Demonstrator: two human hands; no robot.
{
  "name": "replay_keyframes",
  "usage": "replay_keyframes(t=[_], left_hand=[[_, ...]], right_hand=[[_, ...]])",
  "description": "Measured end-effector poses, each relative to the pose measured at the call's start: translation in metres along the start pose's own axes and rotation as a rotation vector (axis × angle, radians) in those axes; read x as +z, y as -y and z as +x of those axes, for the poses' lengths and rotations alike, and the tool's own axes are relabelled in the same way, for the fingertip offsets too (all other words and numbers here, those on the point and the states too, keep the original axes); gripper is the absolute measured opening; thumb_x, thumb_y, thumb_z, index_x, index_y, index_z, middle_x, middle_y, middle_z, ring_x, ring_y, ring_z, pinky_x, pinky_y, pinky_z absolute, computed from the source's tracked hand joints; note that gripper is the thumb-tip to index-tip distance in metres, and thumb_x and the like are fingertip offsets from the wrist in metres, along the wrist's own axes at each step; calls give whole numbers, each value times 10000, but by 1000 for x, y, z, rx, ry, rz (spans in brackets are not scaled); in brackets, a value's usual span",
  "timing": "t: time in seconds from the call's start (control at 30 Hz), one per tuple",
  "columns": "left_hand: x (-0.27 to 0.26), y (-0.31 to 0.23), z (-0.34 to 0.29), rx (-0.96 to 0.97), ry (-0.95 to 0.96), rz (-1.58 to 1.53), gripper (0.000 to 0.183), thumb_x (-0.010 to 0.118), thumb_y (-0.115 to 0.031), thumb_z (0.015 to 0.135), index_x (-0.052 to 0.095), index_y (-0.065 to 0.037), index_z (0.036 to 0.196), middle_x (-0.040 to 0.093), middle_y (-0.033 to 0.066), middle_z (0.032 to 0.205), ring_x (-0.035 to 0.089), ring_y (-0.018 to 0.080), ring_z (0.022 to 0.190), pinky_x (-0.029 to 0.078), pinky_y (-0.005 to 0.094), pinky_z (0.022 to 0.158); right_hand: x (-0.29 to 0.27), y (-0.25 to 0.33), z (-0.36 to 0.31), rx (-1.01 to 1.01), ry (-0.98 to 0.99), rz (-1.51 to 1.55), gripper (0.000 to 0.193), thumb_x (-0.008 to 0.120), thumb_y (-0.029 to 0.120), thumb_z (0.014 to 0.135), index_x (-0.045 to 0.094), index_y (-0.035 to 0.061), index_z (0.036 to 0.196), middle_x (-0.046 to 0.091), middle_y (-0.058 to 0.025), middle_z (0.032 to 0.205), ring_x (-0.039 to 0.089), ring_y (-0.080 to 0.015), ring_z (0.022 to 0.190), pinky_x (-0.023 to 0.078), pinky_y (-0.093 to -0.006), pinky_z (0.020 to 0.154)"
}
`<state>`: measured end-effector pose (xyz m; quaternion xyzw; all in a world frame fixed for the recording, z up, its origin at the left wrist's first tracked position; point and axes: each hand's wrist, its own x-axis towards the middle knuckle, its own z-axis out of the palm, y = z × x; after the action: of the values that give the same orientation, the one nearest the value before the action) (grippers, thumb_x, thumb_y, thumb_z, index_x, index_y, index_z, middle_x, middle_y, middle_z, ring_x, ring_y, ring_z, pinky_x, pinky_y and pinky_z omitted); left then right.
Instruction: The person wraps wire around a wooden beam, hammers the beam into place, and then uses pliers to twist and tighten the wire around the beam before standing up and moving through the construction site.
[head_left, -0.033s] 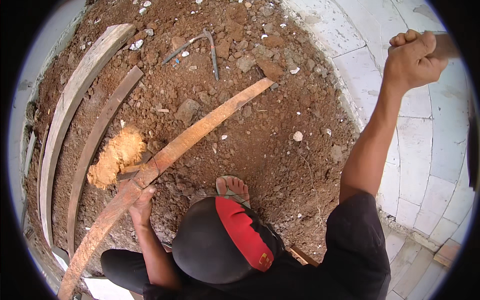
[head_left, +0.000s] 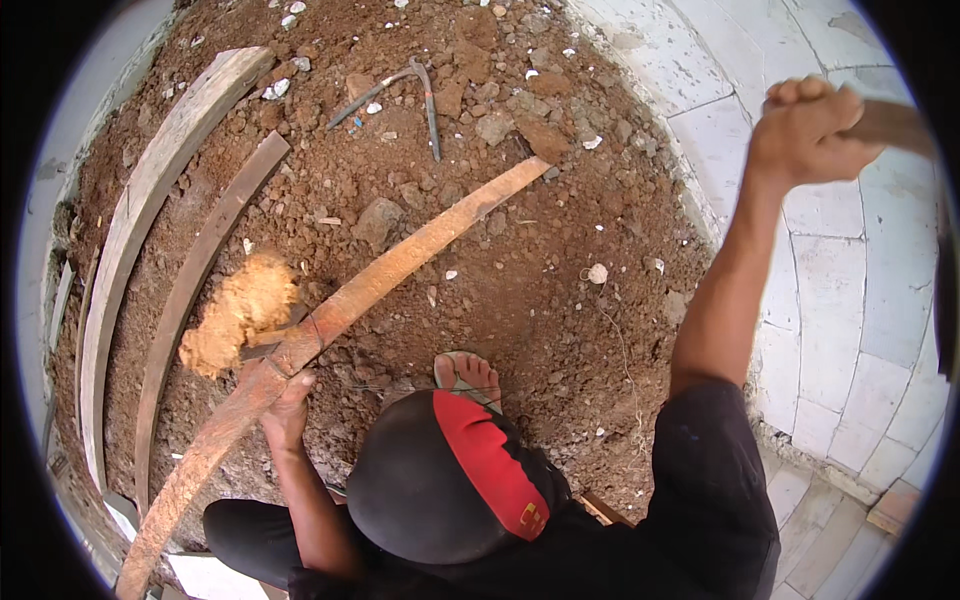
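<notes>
A long rough orange-brown plank (head_left: pixel 420 240) lies diagonally over the soil, from the lower left to the upper middle. My left hand (head_left: pixel 288 405) is closed on its near edge, thumb showing and the other fingers mostly hidden. A thin dark line, perhaps wire, crosses the plank above that hand. Beyond it sits a ragged yellow-orange fibrous clump (head_left: pixel 240 315), with a short dark wood piece (head_left: pixel 262 351) between the two. Raised at the upper right, my right hand (head_left: pixel 815 135) is wrapped round a brown wooden piece (head_left: pixel 895 125) like a handle. Its far end is cut off by the rim.
Pincers (head_left: pixel 432 115) with spread handles lie on the lumpy soil. Left of the clump are a brown board (head_left: pixel 205 245) and a thicker pale beam (head_left: pixel 135 220). White tiles (head_left: pixel 825 330) border the right. A foot (head_left: pixel 468 377) stands beside a black and red cap (head_left: pixel 430 480).
My right hand has shifted slightly left and down with the wooden piece, which now tilts more. My left hand stays on the plank.
</notes>
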<state>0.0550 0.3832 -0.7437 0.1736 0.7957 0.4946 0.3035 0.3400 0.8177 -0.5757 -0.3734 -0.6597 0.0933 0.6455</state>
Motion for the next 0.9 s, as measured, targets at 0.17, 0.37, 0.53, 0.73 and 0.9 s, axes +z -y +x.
replay_keyframes(t=[0.17,0.37,0.53,0.73,0.9], left_hand=[[7,-38,-8,98,74,-22,889,883,-442,643,546,8,1331,624,127,1177,585,275,1122,452,385,1011],[-36,-59,-20,82,100,-173,972,904,-436,625,502,23,1381,600,170,1276,582,282,1167,456,417,1029],[-21,-61,-15,52,104,-219,981,901,-390,637,465,37,1405,619,171,1261,601,272,1153,473,400,1027],[-5,-63,-15,66,82,-190,914,904,-362,637,497,49,1345,634,158,1208,612,250,1099,488,373,976],[-8,-26,-18,105,-93,3,793,895,-369,642,535,23,1230,627,107,1069,591,237,1019,473,373,949]], right_hand=[[-150,-183,-193,617,817,-1056,512,542,369,969,514,-86,1201,661,-341,909,656,-505,856,511,-560,782],[-105,-35,-187,743,790,-1044,532,602,361,937,491,-54,1251,642,-332,1053,625,-501,995,505,-539,858],[-79,-62,-199,330,535,-1149,548,692,261,888,490,7,1330,486,-259,1313,493,-433,1209,443,-497,998],[59,-115,-172,244,867,-785,602,755,297,826,519,74,1333,466,-224,1351,455,-413,1260,448,-503,1014],[87,-146,-160,360,1178,-851,657,738,304,846,469,103,1411,454,-231,1371,460,-413,1278,441,-489,1046]])
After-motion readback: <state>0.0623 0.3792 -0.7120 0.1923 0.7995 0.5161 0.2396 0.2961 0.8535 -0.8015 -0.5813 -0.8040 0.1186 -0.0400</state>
